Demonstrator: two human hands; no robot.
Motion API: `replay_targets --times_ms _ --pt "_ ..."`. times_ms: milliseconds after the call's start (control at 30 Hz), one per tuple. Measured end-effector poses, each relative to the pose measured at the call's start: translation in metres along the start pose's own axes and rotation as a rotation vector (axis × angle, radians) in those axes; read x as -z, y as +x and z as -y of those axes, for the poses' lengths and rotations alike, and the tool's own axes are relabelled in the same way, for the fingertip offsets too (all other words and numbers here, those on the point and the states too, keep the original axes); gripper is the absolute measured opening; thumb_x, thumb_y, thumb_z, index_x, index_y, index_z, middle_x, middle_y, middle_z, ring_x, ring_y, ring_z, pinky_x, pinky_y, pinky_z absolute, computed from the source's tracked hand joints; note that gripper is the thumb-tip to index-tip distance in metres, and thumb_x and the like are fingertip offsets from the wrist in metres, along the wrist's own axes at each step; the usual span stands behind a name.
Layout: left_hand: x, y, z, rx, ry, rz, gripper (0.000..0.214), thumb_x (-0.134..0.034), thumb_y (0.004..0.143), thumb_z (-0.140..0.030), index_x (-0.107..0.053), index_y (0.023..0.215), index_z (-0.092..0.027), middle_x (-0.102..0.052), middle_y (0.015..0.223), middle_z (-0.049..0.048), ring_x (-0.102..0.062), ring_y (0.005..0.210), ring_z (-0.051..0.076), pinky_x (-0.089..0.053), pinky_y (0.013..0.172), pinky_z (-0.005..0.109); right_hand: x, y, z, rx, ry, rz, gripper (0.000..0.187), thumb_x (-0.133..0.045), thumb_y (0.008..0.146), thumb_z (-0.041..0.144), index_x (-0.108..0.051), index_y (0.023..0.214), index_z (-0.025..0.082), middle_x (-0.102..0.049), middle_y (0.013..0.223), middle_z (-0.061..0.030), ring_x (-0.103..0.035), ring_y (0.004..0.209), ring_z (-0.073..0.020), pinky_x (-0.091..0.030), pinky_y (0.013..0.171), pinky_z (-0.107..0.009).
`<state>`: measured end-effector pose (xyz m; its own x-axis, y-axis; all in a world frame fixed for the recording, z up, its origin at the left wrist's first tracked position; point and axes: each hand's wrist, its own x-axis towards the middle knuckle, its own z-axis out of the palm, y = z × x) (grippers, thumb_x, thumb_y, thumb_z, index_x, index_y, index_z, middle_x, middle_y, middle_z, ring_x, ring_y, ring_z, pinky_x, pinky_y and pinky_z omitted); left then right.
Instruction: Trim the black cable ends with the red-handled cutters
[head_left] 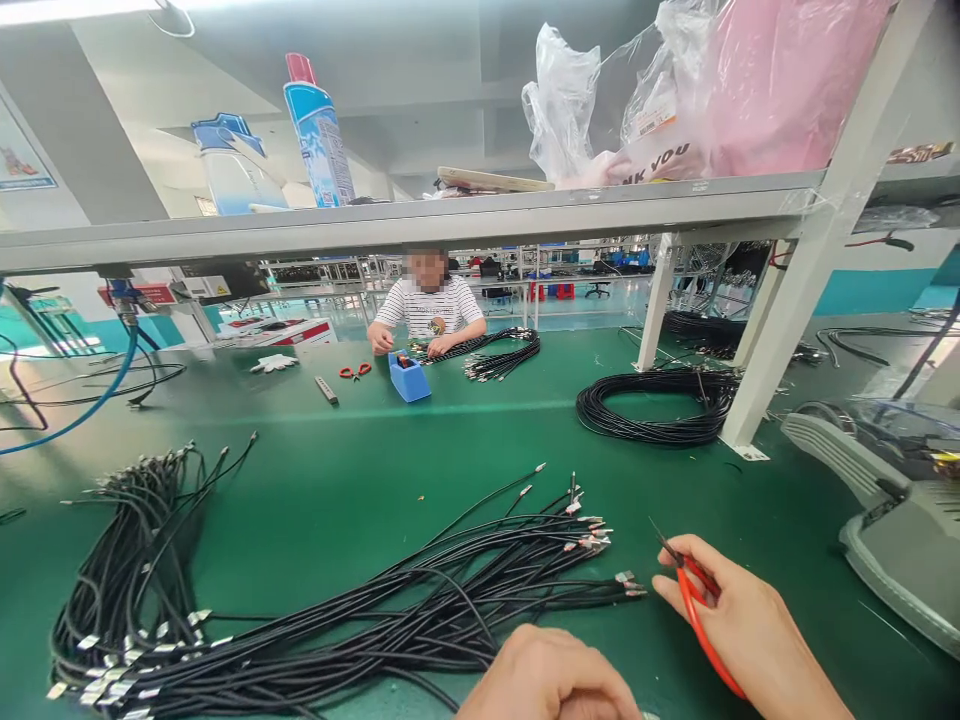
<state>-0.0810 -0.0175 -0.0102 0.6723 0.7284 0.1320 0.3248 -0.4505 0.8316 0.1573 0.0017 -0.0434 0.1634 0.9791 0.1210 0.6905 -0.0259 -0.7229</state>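
My right hand (739,625) is closed around red-handled cutters (694,600) whose dark tip points up and left toward the cable ends. My left hand (551,675) is at the bottom edge with its fingers curled over the black cables (420,600); the fingertips are hidden. The cables lie in a long bundle on the green table (360,450), their stripped metal-tipped ends (592,535) fanned out just left of the cutters. A second bundle of black cables (135,560) curves along the left side.
Across the table a person in a striped shirt (429,310) handles cables beside a blue box (409,377) and red scissors (355,371). A coil of black cable (652,405) lies by the white shelf leg (780,340). A grey machine (892,510) stands at right.
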Motion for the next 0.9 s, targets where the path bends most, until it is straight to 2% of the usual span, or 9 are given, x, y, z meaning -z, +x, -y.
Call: replay_targets --times_ms 67,167,333,400,467,567,700,800,900 --pt "-0.001 -0.001 0.002 0.04 0.033 0.089 0.023 -0.058 0.094 -0.033 -0.078 0.094 -0.022 -0.075 0.079 0.0043 -0.066 0.076 0.016 -0.044 0.074 0.021 -0.001 0.004 -0.003 0.036 0.049 0.053 0.02 -0.058 0.08 0.044 -0.062 0.092 0.028 -0.074 0.086 -0.0002 -0.068 0.072 -0.0202 -0.051 0.063 -0.027" --pt "-0.007 0.0 0.012 0.023 0.197 0.14 0.019 -0.062 0.092 -0.033 -0.077 0.086 -0.023 -0.071 0.067 0.0013 -0.062 0.073 0.016 -0.042 0.073 0.023 0.0 0.005 -0.003 0.09 0.135 0.164 0.019 -0.059 0.079 0.039 -0.065 0.092 0.027 -0.075 0.097 -0.0023 -0.07 0.086 -0.0209 -0.053 0.073 -0.026" --pt "-0.013 0.008 0.014 -0.028 0.144 0.079 0.012 -0.071 0.085 -0.025 -0.075 0.074 -0.023 -0.071 0.096 0.0024 -0.062 0.092 0.017 -0.043 0.08 0.023 0.005 0.001 0.001 0.113 0.208 0.23 0.012 -0.064 0.073 0.031 -0.067 0.082 0.024 -0.074 0.079 -0.0004 -0.07 0.078 -0.022 -0.053 0.068 -0.027" --pt "-0.01 0.016 0.006 0.031 0.126 0.045 0.008 -0.071 0.084 -0.016 -0.074 0.079 -0.021 -0.068 0.096 0.0019 -0.062 0.094 0.016 -0.044 0.085 0.023 0.006 -0.001 0.004 0.116 0.224 0.224 0.01 -0.062 0.075 0.029 -0.067 0.082 0.024 -0.072 0.076 0.0013 -0.068 0.074 -0.0207 -0.051 0.068 -0.027" --pt "-0.01 0.025 -0.001 0.112 0.235 -0.028 0.017 -0.064 0.087 -0.008 -0.072 0.095 -0.019 -0.066 0.102 0.0032 -0.059 0.101 0.018 -0.045 0.09 0.025 0.005 -0.003 0.005 0.122 0.241 0.219 0.01 -0.059 0.078 0.028 -0.067 0.083 0.024 -0.071 0.077 0.0024 -0.065 0.073 -0.0191 -0.049 0.068 -0.027" --pt "-0.015 0.04 -0.004 0.194 0.448 -0.081 0.031 -0.057 0.087 -0.004 -0.065 0.113 -0.017 -0.062 0.112 0.0083 -0.054 0.106 0.025 -0.045 0.093 0.037 0.0 -0.003 0.004 0.128 0.277 0.236 0.008 -0.059 0.079 0.026 -0.065 0.083 0.023 -0.067 0.075 0.0035 -0.061 0.07 -0.0175 -0.047 0.067 -0.026" --pt "-0.025 0.051 0.0 0.206 0.481 -0.102 0.019 -0.052 0.089 -0.004 -0.068 0.093 -0.014 -0.063 0.102 0.0095 -0.053 0.098 0.027 -0.043 0.087 0.04 -0.001 -0.002 0.004 0.108 0.357 0.251 0.006 -0.062 0.08 0.027 -0.062 0.082 0.022 -0.061 0.071 0.0042 -0.057 0.067 -0.0168 -0.044 0.065 -0.026" --pt "-0.026 0.049 -0.002 0.224 0.416 -0.151 0.018 -0.05 0.089 -0.003 -0.064 0.086 -0.015 -0.065 0.093 0.0063 -0.055 0.091 0.023 -0.043 0.083 0.035 0.006 -0.003 0.011 0.078 0.471 0.262 0.009 -0.065 0.082 0.029 -0.06 0.084 0.022 -0.062 0.075 0.0039 -0.058 0.072 -0.0163 -0.044 0.07 -0.027" --pt "-0.023 0.043 -0.004 0.22 0.314 -0.17 0.019 -0.046 0.092 -0.008 -0.062 0.088 -0.018 -0.064 0.086 0.0012 -0.057 0.081 0.017 -0.043 0.072 0.026 0.013 -0.006 0.02 0.032 0.621 0.313 0.017 -0.064 0.087 0.037 -0.058 0.09 0.021 -0.061 0.077 0.003 -0.061 0.074 -0.0164 -0.045 0.064 -0.026"
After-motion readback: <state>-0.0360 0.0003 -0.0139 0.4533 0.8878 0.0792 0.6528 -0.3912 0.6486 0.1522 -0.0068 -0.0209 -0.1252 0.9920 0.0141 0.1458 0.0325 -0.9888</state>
